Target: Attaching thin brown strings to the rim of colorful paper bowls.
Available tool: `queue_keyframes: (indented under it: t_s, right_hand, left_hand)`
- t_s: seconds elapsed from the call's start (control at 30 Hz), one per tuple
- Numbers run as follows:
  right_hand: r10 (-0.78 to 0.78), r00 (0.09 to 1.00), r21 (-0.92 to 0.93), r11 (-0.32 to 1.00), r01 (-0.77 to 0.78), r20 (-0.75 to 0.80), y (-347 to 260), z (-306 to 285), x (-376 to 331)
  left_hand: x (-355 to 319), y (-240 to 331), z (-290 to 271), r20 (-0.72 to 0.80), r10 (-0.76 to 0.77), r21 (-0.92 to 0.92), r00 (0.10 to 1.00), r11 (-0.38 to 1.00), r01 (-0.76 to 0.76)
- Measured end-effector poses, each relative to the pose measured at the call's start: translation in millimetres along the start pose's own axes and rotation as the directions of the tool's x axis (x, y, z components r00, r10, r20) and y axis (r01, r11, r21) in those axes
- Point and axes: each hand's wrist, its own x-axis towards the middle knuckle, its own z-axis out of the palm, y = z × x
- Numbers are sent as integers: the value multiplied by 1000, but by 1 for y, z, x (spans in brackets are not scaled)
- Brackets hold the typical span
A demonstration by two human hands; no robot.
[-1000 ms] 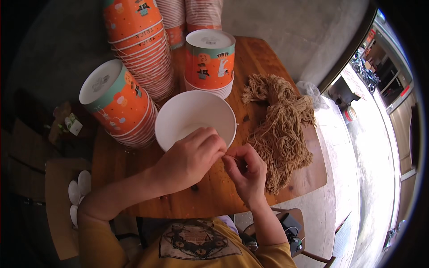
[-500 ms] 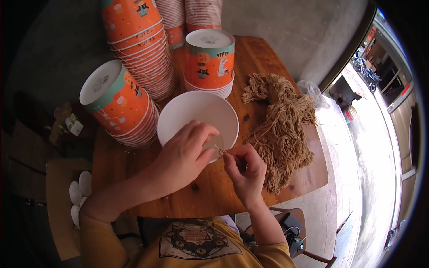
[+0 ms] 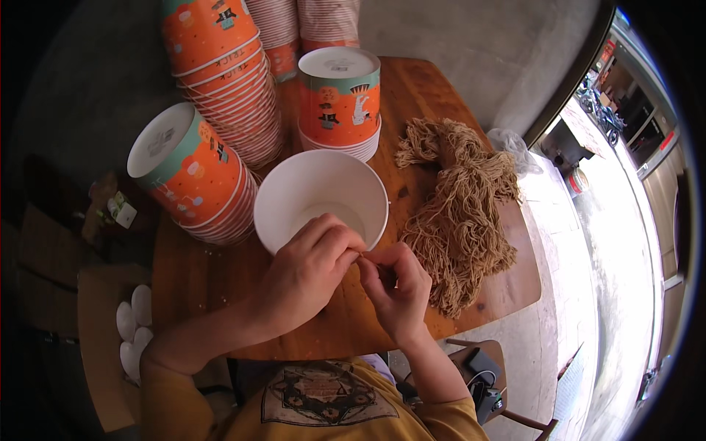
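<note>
A white-lined paper bucket (image 3: 321,176) stands mouth up on the wooden table, with my hands at its near right rim. My left hand (image 3: 309,268) is closed, its thumb and fingertips pinched together. My right hand (image 3: 401,287) pinches from the other side, the fingers curled, so the fingertips of both hands meet. Between them they grip a thin cord, now mostly hidden by the fingers. To the right of my right hand lies a heap of brown cords (image 3: 463,220).
Stacks of orange printed buckets stand upside down at the left (image 3: 198,176), far left (image 3: 220,66) and middle back (image 3: 340,103). A cardboard box (image 3: 103,331) with white round pieces is at the lower left. A chair (image 3: 478,375) holds dark devices at the lower right.
My left hand has moved down and right, its fingers closing to meet my right hand. The cord loop that showed at my right fingertips is now covered.
</note>
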Motion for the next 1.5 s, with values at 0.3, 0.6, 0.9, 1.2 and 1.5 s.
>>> queue_keyframes:
  t_s: [0.3,0.6,0.9,1.2,1.5]
  right_hand:
    - [-39,999,-6,999,39,-11,1,2,-1]
    - [37,999,113,993,-33,-26,-3,4,-1]
    - [116,990,67,991,-111,-73,1,6,-1]
    - [-477,872,-452,757,472,112,5,-16,9]
    - [187,939,15,980,-200,289,-7,-22,33]
  left_hand:
    - [-1,-1,0,-19,24,-36,1000,999,-24]
    - [0,-3,2,1,-175,-294,985,941,168]
    - [19,-7,-11,357,-398,-574,845,620,535]
    - [18,-9,-7,360,-464,-612,810,538,580]
    - [9,-7,7,165,-384,-423,908,805,417]
